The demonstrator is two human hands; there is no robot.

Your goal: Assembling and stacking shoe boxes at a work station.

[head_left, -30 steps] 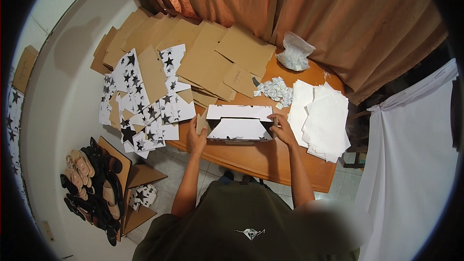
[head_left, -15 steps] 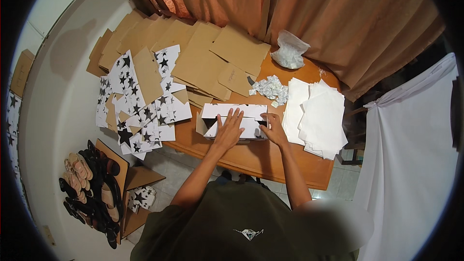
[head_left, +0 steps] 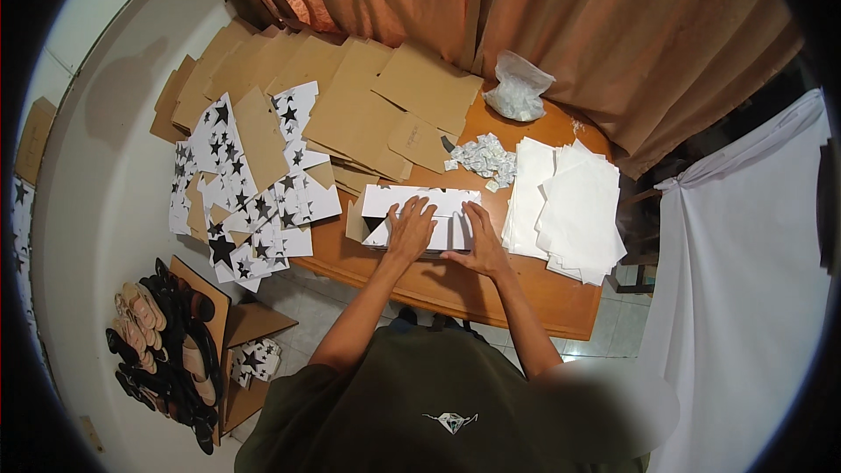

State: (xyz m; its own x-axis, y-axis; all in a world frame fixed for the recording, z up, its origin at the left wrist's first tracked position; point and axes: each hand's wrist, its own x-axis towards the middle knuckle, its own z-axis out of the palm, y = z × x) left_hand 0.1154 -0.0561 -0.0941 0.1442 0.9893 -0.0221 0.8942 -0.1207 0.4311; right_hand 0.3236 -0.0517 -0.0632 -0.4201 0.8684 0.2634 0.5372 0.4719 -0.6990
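Observation:
A white cardboard box [head_left: 377,201] with black stars lies on the wooden table in front of me, its flaps folded over. At its left end a brown flap [head_left: 356,221] sticks out, beside a dark gap. My left hand [head_left: 410,232] rests on the box top, fingers stretched out and slightly bent. Over the box's right end is my right hand [head_left: 484,250], fingers extended and thumb spread toward the left hand. Neither hand is wrapped round anything. The box's near side is partly hidden by my hands.
Flat brown cardboard sheets [head_left: 350,114] and star-printed pieces [head_left: 232,153] cover the table's left and back. Small white packets [head_left: 484,160], a clear plastic bag [head_left: 519,96] and white paper sheets [head_left: 578,210] are to the right. Shoes [head_left: 166,342] stand on a board at lower left.
My right hand has moved from the box's right end onto its top, its fingers now stretched forward. The right flap has been pushed in, covering the dark gap there. My left hand stays on top.

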